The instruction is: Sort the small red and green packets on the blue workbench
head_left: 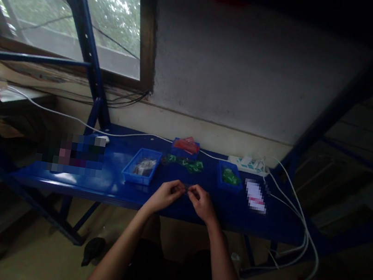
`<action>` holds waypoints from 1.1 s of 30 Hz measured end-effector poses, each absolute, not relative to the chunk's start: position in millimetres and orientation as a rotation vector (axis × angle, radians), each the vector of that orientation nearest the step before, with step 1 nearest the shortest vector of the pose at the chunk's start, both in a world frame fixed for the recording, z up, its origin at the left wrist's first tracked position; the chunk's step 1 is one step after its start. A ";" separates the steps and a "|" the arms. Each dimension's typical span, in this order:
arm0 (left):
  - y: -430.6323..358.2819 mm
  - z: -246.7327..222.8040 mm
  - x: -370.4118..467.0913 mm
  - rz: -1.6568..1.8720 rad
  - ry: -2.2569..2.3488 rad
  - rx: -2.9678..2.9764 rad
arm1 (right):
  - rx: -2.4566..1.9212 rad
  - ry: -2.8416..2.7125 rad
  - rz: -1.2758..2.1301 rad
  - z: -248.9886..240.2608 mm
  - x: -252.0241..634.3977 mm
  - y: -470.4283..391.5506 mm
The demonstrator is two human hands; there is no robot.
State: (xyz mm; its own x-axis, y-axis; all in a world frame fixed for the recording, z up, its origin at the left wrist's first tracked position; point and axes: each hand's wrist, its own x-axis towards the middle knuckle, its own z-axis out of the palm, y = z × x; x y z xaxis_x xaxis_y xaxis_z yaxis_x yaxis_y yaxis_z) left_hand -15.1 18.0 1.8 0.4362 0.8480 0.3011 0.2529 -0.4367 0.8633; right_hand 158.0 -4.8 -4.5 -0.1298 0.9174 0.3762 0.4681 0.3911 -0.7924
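Note:
My left hand (169, 192) and my right hand (201, 202) meet over the front of the blue shelf table (162, 205). Fingertips of both are pinched on a small dark, clear-looking piece (187, 187), too small to name. Just beyond them lie several green-and-clear packets (194, 166) on the tabletop. To the left is a blue bin (136, 180) of clear or greyish packets (145, 167). A second blue bin (175, 151) at the back holds red packets (187, 145). On the right, green packets (230, 176) fill another blue bin (224, 185).
A white power strip (235, 161) with plugs lies at the back right, its white cables (297, 208) hanging past the table's right end. A blurred-out white item (255, 196) lies at right, more blurred things (79, 152) at left. Blue rack posts (84, 26) flank the table.

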 end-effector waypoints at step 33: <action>17.1 3.8 -14.4 0.888 1.013 2.045 | -1.223 -1.786 0.613 -9.9 158.6 -5.7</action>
